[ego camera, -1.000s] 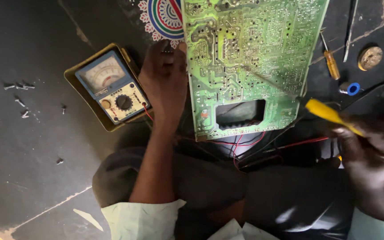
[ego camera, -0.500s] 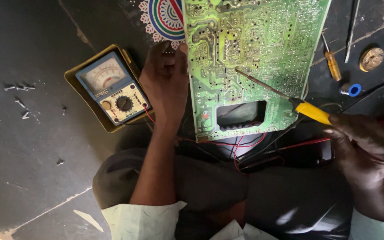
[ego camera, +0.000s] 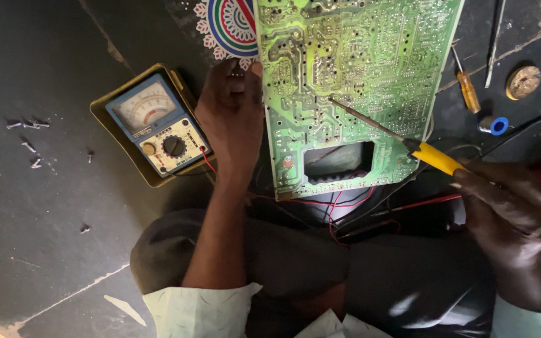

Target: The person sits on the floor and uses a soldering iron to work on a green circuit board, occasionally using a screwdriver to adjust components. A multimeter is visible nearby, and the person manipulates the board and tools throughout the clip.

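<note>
Your right hand (ego camera: 511, 213), at the right edge of the frame, is wrapped tight around the yellow-handled soldering iron (ego camera: 402, 139). Its long axis runs up and left from your grip, with the tip on the green circuit board (ego camera: 358, 81) about mid-frame. So the board sits up-left of that hand, but your left hand (ego camera: 231, 119) is the closer one, fingers clamped on the board's left edge. The board fills the top centre: solder side up, shiny traces, rectangular cutout near the bottom, red wires trailing below.

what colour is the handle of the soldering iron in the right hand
Yellow: the soldering iron has a yellow handle, clearest in the head view.
</note>
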Demonstrator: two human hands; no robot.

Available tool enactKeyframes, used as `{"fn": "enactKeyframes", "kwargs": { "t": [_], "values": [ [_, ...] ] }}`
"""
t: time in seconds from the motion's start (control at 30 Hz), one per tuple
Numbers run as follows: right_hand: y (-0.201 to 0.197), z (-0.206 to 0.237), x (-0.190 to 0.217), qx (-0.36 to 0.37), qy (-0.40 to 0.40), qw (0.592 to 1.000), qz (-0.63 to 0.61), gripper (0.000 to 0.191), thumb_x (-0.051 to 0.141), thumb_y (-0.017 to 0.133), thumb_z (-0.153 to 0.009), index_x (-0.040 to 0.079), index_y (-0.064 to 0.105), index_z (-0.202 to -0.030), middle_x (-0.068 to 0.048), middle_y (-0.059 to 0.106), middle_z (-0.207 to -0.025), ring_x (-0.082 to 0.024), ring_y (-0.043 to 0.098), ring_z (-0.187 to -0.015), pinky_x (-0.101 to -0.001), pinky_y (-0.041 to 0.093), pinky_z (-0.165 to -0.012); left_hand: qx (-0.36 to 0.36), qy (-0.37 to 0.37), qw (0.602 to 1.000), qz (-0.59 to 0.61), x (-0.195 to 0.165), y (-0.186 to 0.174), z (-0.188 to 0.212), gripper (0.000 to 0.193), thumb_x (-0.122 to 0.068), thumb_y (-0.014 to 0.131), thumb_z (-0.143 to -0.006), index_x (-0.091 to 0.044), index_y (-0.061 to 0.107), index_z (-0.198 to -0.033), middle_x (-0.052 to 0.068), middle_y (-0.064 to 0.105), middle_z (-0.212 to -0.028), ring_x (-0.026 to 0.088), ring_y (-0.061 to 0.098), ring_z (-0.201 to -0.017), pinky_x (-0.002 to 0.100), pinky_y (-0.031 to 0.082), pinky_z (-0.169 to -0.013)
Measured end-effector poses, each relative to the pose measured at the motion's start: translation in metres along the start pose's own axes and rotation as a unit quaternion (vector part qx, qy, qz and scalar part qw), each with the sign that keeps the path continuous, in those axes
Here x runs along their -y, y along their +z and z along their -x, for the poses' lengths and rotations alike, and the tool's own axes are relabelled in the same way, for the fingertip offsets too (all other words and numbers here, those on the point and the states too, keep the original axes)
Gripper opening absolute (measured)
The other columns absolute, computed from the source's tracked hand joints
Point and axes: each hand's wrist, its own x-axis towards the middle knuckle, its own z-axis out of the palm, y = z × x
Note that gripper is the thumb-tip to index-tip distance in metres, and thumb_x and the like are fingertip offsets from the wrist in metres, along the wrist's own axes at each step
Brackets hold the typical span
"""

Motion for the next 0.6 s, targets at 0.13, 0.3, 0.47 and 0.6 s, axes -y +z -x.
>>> {"fn": "enactKeyframes", "kwargs": {
  "t": [0.13,0.3,0.47,0.6],
  "values": [
    [-0.0009,0.002,0.0021,0.0,0.019,1.0,0.008,0.02,-0.01,0.081,-0.101,0.003,0.075,-0.115,-0.017,0.074,-0.112,-0.021,0.076,-0.097,-0.0258,0.065,-0.085,-0.006,0.0,1.0,-0.015,-0.0001,-0.0003,-0.0006,0.03,-0.014,0.073,-0.102,0.005,0.065,-0.124,0.009,0.074,-0.086,0.009,0.067,-0.074,0.025,0.054,-0.064],
    [-0.0003,0.0009,-0.002,0.001,0.009,1.0,-0.009,0.023,-0.01,0.081,-0.098,0.004,0.074,-0.116,-0.018,0.073,-0.111,-0.021,0.076,-0.097,-0.0257,0.065,-0.083,-0.007,0.004,0.999,-0.042,0.0001,-0.0006,-0.0018,0.028,-0.012,0.073,-0.101,0.004,0.065,-0.122,0.009,0.075,-0.085,0.009,0.069,-0.073,0.025,0.054,-0.063],
    [0.0014,0.0,-0.0034,0.001,0.035,0.999,-0.025,0.019,-0.008,0.078,-0.102,0.001,0.073,-0.118,-0.018,0.074,-0.108,-0.021,0.077,-0.094,-0.0262,0.065,-0.083,0.002,0.005,1.0,-0.019,0.0006,-0.0007,-0.0014,0.029,-0.012,0.072,-0.102,0.005,0.064,-0.124,0.01,0.075,-0.086,0.009,0.068,-0.074,0.025,0.054,-0.064],
    [0.0013,0.0024,-0.0008,-0.006,0.091,0.996,-0.018,0.015,-0.006,0.078,-0.103,-0.003,0.072,-0.116,-0.019,0.075,-0.104,-0.019,0.075,-0.089,-0.0267,0.062,-0.08,-0.004,-0.006,0.999,-0.035,0.0009,-0.001,-0.0015,0.03,-0.012,0.072,-0.102,0.005,0.063,-0.124,0.01,0.075,-0.087,0.009,0.069,-0.075,0.025,0.054,-0.064]
  ]
}}
